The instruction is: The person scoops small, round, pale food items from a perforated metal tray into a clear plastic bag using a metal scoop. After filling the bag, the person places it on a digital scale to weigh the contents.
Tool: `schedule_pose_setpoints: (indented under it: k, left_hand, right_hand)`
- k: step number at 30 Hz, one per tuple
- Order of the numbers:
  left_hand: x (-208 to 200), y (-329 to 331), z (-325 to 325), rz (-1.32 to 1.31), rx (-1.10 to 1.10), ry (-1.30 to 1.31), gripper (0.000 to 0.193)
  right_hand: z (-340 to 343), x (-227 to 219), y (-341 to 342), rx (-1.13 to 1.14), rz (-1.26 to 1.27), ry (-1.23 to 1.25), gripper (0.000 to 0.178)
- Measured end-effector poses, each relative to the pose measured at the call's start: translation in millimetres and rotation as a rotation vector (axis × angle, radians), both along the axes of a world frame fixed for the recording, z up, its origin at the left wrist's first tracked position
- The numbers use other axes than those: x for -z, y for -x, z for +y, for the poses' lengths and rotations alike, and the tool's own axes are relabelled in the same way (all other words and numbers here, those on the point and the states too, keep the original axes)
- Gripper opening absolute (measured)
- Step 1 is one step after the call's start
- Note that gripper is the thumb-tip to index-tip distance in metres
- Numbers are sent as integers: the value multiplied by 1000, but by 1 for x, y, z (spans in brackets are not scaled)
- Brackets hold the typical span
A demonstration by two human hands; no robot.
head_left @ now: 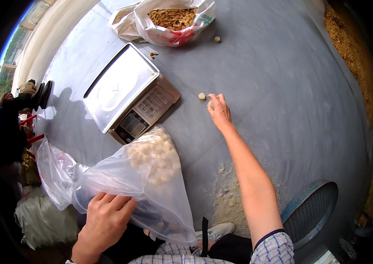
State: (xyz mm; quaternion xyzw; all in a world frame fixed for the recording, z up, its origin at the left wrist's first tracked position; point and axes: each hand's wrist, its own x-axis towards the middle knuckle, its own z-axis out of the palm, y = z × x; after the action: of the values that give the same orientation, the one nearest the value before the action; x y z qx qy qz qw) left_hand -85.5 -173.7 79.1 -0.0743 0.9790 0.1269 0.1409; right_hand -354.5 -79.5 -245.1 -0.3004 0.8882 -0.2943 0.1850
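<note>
My left hand (107,222) is closed on the gathered mouth of a clear plastic bag (111,176). Small round pale pieces (155,154) fill the bag's far end, which lies against the weighing scale. Stretched out over the grey floor, my right hand (220,111) has its fingers curled round one pale round piece (211,104). A second such piece (202,96) lies on the floor just left of those fingertips. The digital scale (118,88), with a shiny metal plate and a keypad, stands left of my right hand.
A plastic bag of brown slices (173,18) sits at the far side, with another pale piece (217,39) beside it. Pale powder (228,200) and a round sieve (312,211) are near me. Golden shreds (349,57) lie at right; a seated person (10,127) is at left.
</note>
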Motion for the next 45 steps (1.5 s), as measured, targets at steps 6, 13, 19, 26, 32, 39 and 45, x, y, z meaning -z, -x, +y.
schedule_pose_setpoints:
  k: [6,13,19,26,32,39,45]
  left_hand:
    - [-4,-3,-7,35,163,-54,19]
    - [-1,-19,-6,259,250,-101,11]
    - [-7,-42,-4,340,313,-86,15]
    - [-7,-65,3,322,378,-62,9]
    - [-19,-77,4,228,425,-56,8]
    - [-19,-80,10,318,405,4,4]
    - [-13,-81,17,416,285,-39,4]
  right_hand:
    - [-47,16,-7,-32,34,-208,37]
    - [-16,31,-23,-113,163,-237,32]
    - [34,39,-54,-80,135,-123,34]
    - [61,-92,-86,437,-734,529,31]
    - [71,-334,-150,9,-463,785,33]
    - [90,-372,-207,-478,208,251,44]
    - [272,-411,-188,60,186,312,31]
